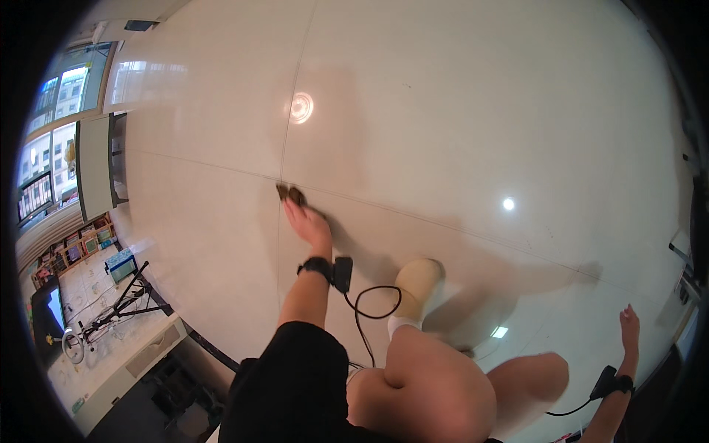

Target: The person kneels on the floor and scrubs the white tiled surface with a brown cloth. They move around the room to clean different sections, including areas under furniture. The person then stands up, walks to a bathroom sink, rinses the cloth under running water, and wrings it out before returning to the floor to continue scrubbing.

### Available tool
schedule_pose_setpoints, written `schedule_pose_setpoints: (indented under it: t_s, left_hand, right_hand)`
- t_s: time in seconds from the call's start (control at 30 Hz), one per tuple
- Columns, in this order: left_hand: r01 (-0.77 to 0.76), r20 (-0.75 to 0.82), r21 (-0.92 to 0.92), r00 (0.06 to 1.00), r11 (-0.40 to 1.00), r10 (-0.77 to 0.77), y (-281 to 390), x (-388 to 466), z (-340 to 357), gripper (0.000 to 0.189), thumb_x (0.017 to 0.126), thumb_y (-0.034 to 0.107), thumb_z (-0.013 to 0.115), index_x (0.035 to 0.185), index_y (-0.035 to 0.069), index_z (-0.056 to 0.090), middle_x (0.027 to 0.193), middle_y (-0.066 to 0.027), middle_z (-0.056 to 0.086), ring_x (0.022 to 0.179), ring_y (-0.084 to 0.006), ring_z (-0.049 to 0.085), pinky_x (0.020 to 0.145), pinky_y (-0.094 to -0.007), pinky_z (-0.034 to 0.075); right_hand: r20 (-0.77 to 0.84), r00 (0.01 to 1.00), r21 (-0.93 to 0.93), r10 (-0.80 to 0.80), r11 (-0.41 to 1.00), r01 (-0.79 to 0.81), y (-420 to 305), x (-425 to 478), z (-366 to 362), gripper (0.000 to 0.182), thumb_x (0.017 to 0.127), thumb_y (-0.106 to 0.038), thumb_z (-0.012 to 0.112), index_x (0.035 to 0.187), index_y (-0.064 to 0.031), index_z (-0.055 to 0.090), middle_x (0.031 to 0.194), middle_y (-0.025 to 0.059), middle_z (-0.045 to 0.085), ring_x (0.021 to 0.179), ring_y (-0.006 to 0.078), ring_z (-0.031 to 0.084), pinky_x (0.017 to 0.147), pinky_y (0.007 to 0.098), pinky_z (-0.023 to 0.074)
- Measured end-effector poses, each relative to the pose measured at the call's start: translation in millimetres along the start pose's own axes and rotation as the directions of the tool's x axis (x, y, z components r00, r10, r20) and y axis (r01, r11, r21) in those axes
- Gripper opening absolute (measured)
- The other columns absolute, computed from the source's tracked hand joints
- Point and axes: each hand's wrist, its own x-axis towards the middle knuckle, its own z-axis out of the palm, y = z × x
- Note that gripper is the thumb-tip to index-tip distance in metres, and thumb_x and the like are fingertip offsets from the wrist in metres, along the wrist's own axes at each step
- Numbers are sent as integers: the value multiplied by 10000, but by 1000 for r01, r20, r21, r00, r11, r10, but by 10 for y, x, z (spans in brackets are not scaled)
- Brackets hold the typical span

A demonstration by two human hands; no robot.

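Note:
My left hand [308, 222] reaches down to the floor in front of me, its fingers close together around a small dark brown object [295, 195]. The object sticks out on both sides of the fingertips; blur hides what it is, and my palm is out of sight. Off to the far right hangs my right hand [630, 324], fingers curled in, with nothing visible in it. Each wrist wears a black strap with a black box [343, 274] and a cable. Under me are my bent bare legs [437, 371] and one foot in a pale yellow slipper [419, 282].
Glossy pale floor tiles [421, 138] with thin joints spread ahead, reflecting lights. At the left stands a desk [138, 343] with a black tripod [130, 299], a monitor [49, 313] and a blue box [120, 264]. Beyond are a bookshelf [75, 249], a pale cabinet [95, 166] and windows [69, 91].

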Motion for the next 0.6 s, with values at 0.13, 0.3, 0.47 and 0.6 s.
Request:
schedule_pose_setpoints:
  t_s: [0.13, 0.3, 0.47, 0.6]
  left_hand:
    - [-143, 354, -117, 919, 983, 176, 1156, 266, 332, 328, 906, 142, 341, 1131, -15, 521, 1096, -156, 573, 997, -289, 527, 901, -350, 388]
    - [-404, 72, -878, 422, 258, 904, 2358, -1509, 566, 233, 780, 43, 504, 982, 24, 618, 1021, -133, 610, 987, -296, 551, 863, -391, 428]
    - [-220, 133, -946, 409, 239, 903, 2483, -1192, 359, 339, 795, 13, 498, 1129, 43, 549, 1149, -156, 530, 1030, -308, 511, 896, -387, 405]
    - [-196, 342, -645, 790, 738, 509, 1861, 429, 466, 364, 913, 93, 397, 1266, 7, 423, 1221, -132, 502, 1117, -228, 480, 971, -318, 356]
  right_hand:
    - [-20, 992, 100, -128, 987, 129, -1192, 360, 207, 456, 870, -146, 548, 1291, -33, 415, 1206, 146, 518, 1065, 244, 513, 921, 330, 393]
    - [-97, 881, 61, -462, 881, 469, -2394, 761, 198, 455, 857, -97, 560, 1285, -36, 421, 1257, 135, 491, 1141, 232, 479, 961, 316, 368]
    - [-123, 860, 177, -495, 842, 509, -3039, 437, 63, 432, 859, -72, 545, 1273, -21, 430, 1258, 133, 490, 1172, 232, 458, 974, 319, 360]
    - [-204, 885, 133, -419, 884, 449, -2206, 542, 140, 419, 855, -67, 546, 1261, -30, 449, 1248, 141, 498, 1152, 233, 475, 967, 316, 365]
